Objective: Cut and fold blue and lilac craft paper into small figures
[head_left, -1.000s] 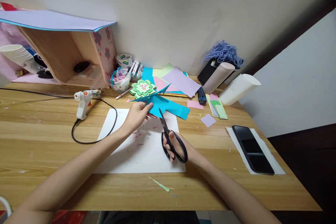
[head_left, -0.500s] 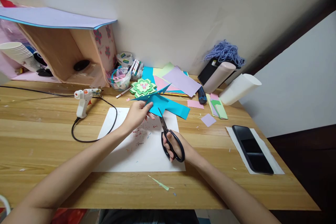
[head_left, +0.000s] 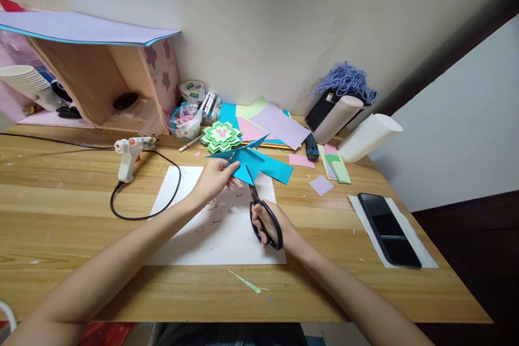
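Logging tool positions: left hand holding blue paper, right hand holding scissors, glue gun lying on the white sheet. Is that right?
Not quite: the glue gun is on the wooden table, left of the white sheet, as the head view shows. The left hand does hold blue paper, and the right hand scissors.

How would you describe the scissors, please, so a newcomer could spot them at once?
On the wooden table lies a large white sheet. Above it, the right hand holds the scissors, set apart from the blue paper by black looped handles.
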Demonstrator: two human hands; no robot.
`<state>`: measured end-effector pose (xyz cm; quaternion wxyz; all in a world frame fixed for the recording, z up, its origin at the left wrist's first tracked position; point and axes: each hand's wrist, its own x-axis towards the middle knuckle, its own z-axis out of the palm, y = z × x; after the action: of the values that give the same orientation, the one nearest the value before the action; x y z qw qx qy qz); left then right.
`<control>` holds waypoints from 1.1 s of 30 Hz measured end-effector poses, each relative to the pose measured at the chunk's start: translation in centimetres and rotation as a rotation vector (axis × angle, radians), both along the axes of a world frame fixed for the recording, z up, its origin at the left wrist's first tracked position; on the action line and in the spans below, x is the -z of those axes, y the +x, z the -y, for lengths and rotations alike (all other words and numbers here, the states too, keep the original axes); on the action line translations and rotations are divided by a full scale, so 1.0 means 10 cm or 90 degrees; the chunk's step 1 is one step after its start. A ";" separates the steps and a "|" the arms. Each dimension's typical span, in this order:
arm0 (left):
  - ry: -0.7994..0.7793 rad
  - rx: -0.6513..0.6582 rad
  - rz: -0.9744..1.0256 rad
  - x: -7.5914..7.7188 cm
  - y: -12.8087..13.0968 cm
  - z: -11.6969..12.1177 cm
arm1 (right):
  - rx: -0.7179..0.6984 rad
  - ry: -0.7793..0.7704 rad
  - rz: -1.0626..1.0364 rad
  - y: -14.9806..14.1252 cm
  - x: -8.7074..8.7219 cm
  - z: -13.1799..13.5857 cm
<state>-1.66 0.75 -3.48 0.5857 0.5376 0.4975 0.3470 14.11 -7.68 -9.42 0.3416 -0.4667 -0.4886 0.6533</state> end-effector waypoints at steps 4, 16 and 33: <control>-0.016 0.008 0.009 0.02 -0.01 -0.01 | -0.017 -0.005 -0.001 0.00 0.01 0.00; -0.048 0.056 0.054 0.04 0.00 0.02 | 0.007 0.005 0.029 -0.05 -0.06 0.01; 0.090 0.087 -0.050 0.11 -0.02 0.05 | 0.019 -0.008 0.025 -0.07 -0.12 0.03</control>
<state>-1.87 0.29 -4.61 0.5487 0.6234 0.4566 0.3192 13.44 -7.93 -8.20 0.3385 -0.4889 -0.4843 0.6417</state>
